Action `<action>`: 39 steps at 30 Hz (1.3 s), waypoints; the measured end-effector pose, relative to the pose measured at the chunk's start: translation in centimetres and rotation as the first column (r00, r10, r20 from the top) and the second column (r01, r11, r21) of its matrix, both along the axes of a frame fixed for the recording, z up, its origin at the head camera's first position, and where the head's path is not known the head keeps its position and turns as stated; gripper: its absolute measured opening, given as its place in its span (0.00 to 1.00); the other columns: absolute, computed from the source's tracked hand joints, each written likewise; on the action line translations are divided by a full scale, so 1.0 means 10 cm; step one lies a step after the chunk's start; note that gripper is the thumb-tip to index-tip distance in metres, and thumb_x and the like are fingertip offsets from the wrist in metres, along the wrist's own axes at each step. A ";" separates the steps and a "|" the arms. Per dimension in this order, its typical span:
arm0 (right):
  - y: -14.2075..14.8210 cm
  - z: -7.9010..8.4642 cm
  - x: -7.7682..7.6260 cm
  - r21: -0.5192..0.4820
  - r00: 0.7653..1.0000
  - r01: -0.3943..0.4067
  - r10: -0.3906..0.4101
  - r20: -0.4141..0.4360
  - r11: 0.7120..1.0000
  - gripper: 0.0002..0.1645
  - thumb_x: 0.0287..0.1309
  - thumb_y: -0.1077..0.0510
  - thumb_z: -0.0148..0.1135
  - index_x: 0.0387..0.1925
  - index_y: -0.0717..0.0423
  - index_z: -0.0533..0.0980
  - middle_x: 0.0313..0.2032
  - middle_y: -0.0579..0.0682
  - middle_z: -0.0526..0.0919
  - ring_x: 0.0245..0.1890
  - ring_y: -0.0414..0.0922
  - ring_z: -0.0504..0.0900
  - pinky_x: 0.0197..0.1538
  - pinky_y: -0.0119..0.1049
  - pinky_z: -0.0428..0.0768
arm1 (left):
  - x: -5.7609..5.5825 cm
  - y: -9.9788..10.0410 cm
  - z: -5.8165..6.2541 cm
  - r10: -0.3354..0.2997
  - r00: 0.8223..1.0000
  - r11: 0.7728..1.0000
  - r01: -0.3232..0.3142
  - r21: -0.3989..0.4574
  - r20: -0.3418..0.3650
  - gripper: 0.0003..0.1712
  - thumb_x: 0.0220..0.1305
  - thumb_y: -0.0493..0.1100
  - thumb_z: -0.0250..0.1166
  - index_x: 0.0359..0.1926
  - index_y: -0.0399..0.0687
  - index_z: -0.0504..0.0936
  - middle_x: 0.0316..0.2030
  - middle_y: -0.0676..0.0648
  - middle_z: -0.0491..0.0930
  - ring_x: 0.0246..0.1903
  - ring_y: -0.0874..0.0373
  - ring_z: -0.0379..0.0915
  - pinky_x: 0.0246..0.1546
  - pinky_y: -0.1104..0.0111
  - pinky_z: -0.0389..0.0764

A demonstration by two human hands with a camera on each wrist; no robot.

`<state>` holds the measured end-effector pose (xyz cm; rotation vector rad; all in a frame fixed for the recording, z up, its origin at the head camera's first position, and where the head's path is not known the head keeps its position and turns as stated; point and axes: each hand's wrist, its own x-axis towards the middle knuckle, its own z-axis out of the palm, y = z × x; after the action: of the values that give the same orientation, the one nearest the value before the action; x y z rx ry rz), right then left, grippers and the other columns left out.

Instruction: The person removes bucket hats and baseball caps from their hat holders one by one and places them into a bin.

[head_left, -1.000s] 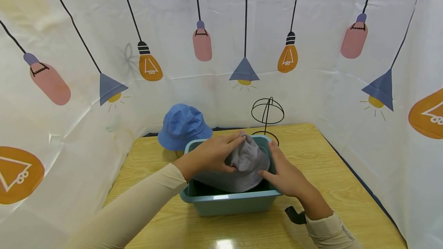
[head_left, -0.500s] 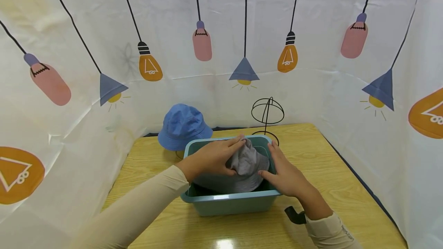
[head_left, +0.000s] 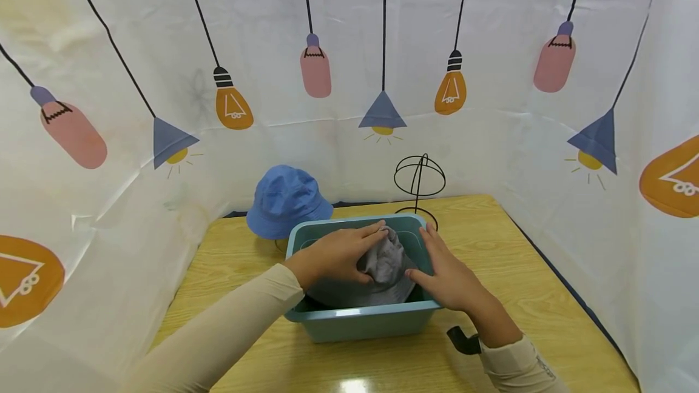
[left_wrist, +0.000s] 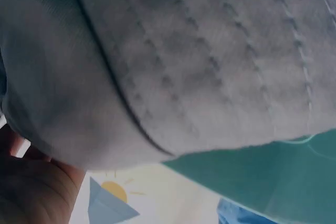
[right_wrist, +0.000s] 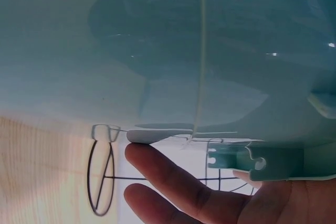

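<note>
A grey bucket hat sits low inside a teal plastic basin on the wooden table. My left hand grips its crown, fingers over the top and thumb on the near side. Stitched rows on the hat's brim fill most of the left wrist view. At the basin's right side, my right hand holds the rim, thumb inside and fingers along the outer wall. The right wrist view shows the basin's outer wall with fingers against it.
Behind the basin to the left, a blue bucket hat rests on a stand mostly hidden beneath it. A bare black wire hat stand stands at back right. A white printed curtain surrounds the wooden table.
My left hand has lowered a little, and the grey bucket hat sits deeper in the basin. My right hand stays at the rim. The head view has shifted slightly.
</note>
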<state>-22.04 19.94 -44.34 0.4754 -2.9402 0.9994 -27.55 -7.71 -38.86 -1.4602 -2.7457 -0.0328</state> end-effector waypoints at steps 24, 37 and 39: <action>0.03 0.02 0.02 -0.009 1.000 -0.007 0.007 0.011 1.000 0.61 0.68 0.26 0.55 0.85 0.48 0.38 0.84 0.50 0.31 0.81 0.64 0.46 0.67 0.76 0.62 | -0.15 -0.09 0.18 0.106 0.944 0.994 -0.105 -0.023 0.313 0.58 0.59 0.48 0.78 0.83 0.70 0.52 0.80 0.47 0.59 0.76 0.49 0.62 0.72 0.54 0.70; 0.02 0.01 0.01 -0.001 1.000 0.000 0.000 0.006 1.000 0.61 0.68 0.26 0.55 0.85 0.46 0.38 0.84 0.49 0.31 0.82 0.63 0.45 0.67 0.76 0.62 | -0.15 0.01 -0.07 0.124 0.931 0.992 -0.109 -0.062 0.343 0.62 0.58 0.47 0.79 0.83 0.70 0.49 0.80 0.50 0.58 0.76 0.48 0.60 0.74 0.53 0.66; 0.01 0.01 0.01 -0.002 1.000 -0.003 0.003 0.008 1.000 0.61 0.68 0.26 0.55 0.85 0.47 0.38 0.84 0.49 0.31 0.82 0.63 0.45 0.68 0.76 0.62 | -0.17 0.01 -0.13 0.128 0.925 0.992 -0.113 -0.064 0.356 0.62 0.57 0.47 0.80 0.83 0.70 0.49 0.80 0.53 0.58 0.76 0.49 0.62 0.74 0.53 0.67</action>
<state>-21.97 20.08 -44.26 0.4774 -2.9462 1.0060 -29.26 -7.59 -40.14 -1.4148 -3.1391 -0.2677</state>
